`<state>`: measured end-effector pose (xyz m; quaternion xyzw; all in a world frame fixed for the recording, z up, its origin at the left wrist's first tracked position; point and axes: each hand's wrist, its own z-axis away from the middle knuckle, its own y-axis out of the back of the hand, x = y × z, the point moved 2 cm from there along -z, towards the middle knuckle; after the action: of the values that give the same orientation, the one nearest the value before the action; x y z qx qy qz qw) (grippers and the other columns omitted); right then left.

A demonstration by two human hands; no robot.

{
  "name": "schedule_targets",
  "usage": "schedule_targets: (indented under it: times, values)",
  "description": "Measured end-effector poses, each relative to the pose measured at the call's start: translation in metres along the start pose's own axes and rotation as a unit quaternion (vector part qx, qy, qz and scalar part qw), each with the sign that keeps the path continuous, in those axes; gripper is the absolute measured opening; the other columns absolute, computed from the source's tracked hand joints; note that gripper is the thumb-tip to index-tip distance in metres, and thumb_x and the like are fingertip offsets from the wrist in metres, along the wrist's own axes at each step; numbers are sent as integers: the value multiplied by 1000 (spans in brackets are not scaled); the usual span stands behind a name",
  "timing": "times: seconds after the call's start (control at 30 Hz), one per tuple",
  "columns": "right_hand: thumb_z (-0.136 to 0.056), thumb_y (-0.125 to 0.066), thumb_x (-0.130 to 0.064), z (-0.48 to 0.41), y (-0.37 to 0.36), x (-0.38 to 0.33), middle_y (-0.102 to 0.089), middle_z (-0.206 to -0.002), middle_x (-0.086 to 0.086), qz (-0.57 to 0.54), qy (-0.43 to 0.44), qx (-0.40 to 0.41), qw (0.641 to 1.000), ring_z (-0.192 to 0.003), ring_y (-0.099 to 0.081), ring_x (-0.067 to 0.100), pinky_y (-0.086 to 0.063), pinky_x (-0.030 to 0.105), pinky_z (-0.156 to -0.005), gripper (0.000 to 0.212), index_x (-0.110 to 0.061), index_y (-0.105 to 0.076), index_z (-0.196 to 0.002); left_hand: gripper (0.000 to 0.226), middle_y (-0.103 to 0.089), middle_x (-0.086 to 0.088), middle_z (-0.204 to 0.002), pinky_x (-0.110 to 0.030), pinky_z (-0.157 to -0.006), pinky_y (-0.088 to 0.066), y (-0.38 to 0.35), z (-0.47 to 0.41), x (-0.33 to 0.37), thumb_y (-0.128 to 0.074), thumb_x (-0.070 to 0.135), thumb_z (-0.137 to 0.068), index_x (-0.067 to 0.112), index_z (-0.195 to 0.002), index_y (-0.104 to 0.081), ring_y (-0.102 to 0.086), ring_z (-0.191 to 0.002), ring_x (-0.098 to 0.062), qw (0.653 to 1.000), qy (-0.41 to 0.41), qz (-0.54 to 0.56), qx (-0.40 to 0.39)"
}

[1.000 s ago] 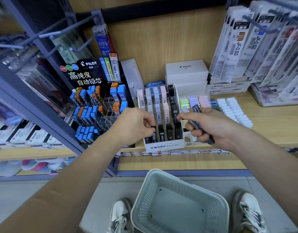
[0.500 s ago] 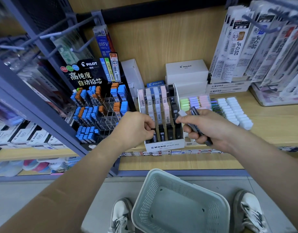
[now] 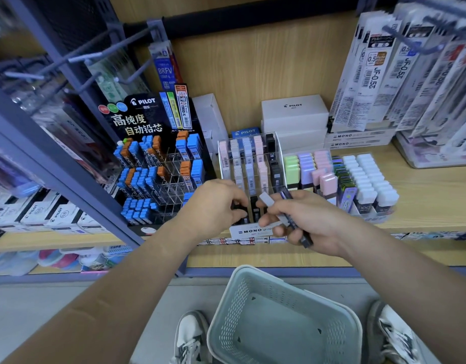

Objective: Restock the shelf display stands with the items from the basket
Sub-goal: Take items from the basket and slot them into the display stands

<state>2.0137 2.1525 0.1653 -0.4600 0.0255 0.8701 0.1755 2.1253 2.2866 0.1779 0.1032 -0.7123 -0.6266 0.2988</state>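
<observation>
A white MONO display stand point(image 3: 249, 231) with rows of pastel and black lead cases stands on the wooden shelf. My left hand point(image 3: 213, 206) rests at its front left row, fingers pinched on a black lead case point(image 3: 239, 208) in the stand. My right hand point(image 3: 303, 219) holds a few slim lead cases point(image 3: 292, 208), one pale and one dark, just in front of the stand's right side. The grey-green perforated basket point(image 3: 287, 324) sits on the floor below, between my shoes; its visible inside shows no items.
A black Pilot lead display point(image 3: 158, 164) with blue and orange cases stands left of the stand. Pastel erasers point(image 3: 308, 169) and white-capped cases point(image 3: 368, 179) fill the trays to the right. White Pilot boxes point(image 3: 295, 114) sit behind. Hanging refill packs point(image 3: 384, 74) crowd the upper right.
My right hand has shifted left and down, closer to the stand's front. My left hand stays at the front left row, lowered slightly.
</observation>
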Motion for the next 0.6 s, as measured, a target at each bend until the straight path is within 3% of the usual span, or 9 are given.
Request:
schedule_targets:
  times: [0.13, 0.27, 0.37, 0.5, 0.6]
  values:
    - [-98, -55, -23, 1, 4, -3, -70, -73, 8, -3, -13, -11, 1000, -42, -43, 10, -18, 12, -33, 22, -12, -61, -116, 10, -66, 2, -98, -36, -87, -48, -3, 0, 0, -69, 18, -84, 17, -93, -72, -58, -97, -17, 1000, 3, -26, -10]
    - [-92, -50, -8, 0, 9, -5, -68, -69, 7, -11, -8, -2, 1000, -46, -39, 10, -16, 15, -34, 26, -5, -62, -115, 14, -67, 4, -100, -31, -87, -48, -3, 1, 0, -68, 15, -84, 17, -97, -71, -59, -97, -15, 999, 15, -27, -8]
    - [-91, -48, 1, 2, 12, -9, -73, -81, 12, -12, 0, -6, 1000, -48, -42, 12, -19, 15, -31, 18, -4, -57, -106, 18, -63, 7, -97, -14, -74, -37, 2, 3, -1, -70, 15, -84, 17, -101, -71, -53, -82, -7, 999, 41, 10, 14]
    - [-93, -54, -1, 9, 17, -13, -75, -96, 13, 21, 11, 1, 1000, -45, -43, 12, -18, 16, -33, 22, -17, -41, -88, 17, -68, 5, -100, -8, -70, -32, 6, 4, -2, -70, 17, -84, 17, -101, -70, -50, -80, -2, 998, 53, 24, 12]
    - [-95, -57, -5, 11, 20, -13, -76, -95, 11, 42, 31, 11, 999, -43, -44, 11, -20, 15, -33, 17, -15, -46, -89, 17, -68, 5, -99, -6, -68, -31, 4, 4, 1, -68, 17, -86, 17, -103, -70, -49, -78, -2, 999, 45, 16, 0]
